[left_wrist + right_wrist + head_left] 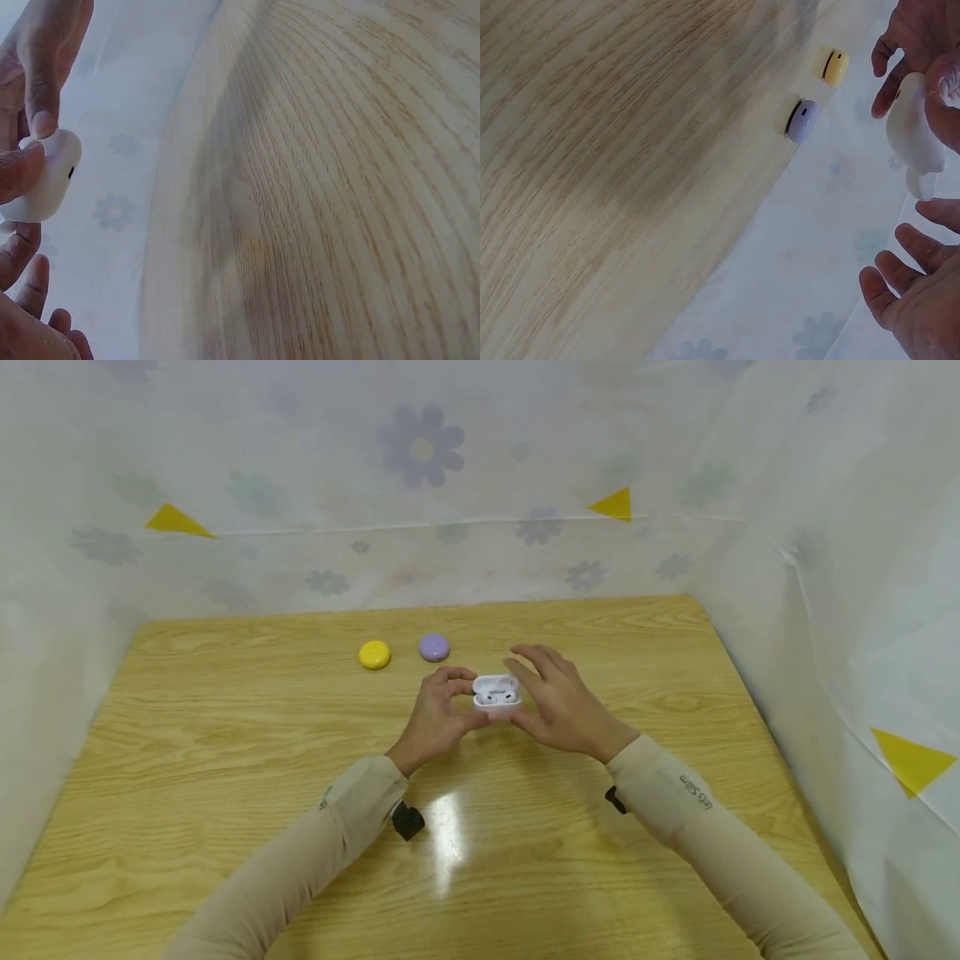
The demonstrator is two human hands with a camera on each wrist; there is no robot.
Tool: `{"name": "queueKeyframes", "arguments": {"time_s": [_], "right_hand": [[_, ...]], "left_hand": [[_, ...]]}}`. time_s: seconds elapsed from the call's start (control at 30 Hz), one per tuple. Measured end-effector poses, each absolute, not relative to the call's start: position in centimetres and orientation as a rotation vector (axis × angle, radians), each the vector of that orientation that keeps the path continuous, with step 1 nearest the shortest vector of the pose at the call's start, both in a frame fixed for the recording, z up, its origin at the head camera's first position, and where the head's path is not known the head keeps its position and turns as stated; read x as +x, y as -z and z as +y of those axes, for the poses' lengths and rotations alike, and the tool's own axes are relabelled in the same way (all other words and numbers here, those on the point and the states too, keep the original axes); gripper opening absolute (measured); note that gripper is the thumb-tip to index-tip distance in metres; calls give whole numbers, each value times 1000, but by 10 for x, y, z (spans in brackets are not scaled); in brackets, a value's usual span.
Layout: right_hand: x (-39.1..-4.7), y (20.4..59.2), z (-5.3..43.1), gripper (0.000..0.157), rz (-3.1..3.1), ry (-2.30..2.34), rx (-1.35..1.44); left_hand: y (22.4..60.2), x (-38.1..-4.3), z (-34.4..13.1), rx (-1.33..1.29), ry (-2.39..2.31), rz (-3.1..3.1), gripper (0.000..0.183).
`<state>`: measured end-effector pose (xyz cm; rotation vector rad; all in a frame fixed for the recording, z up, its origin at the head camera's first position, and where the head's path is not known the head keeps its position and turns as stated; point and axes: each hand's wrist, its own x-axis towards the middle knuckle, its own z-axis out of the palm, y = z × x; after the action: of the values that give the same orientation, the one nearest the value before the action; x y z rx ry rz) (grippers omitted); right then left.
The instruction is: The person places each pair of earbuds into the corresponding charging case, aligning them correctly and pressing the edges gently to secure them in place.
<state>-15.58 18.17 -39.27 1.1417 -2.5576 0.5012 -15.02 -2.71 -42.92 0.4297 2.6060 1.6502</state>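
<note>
A white earbud case [497,703] is held above the table with its lid up, and two white earbuds show in it. My left hand [437,714] grips the case's left side between thumb and fingers. On the other side, my right hand [561,702] has its thumb against the case and its fingers spread, the index fingertip close to the raised lid [919,184]. In the left wrist view the smooth outside of the case [54,176] is seen, partly covered by a thumb.
A yellow round case [374,654] and a purple round case [434,647] lie on the wooden table [225,760] beyond my left hand. White flower-printed sheeting [322,460] hangs behind the table and along its sides, with yellow triangles [617,505] on it.
</note>
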Motion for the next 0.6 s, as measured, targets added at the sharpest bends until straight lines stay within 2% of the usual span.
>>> {"name": "queueKeyframes", "arguments": {"time_s": [0.6], "right_hand": [[-158,399,183,57,-2607,-509,1133]], "left_hand": [[426,-152,-28,395,-1680,2545,30]]}}
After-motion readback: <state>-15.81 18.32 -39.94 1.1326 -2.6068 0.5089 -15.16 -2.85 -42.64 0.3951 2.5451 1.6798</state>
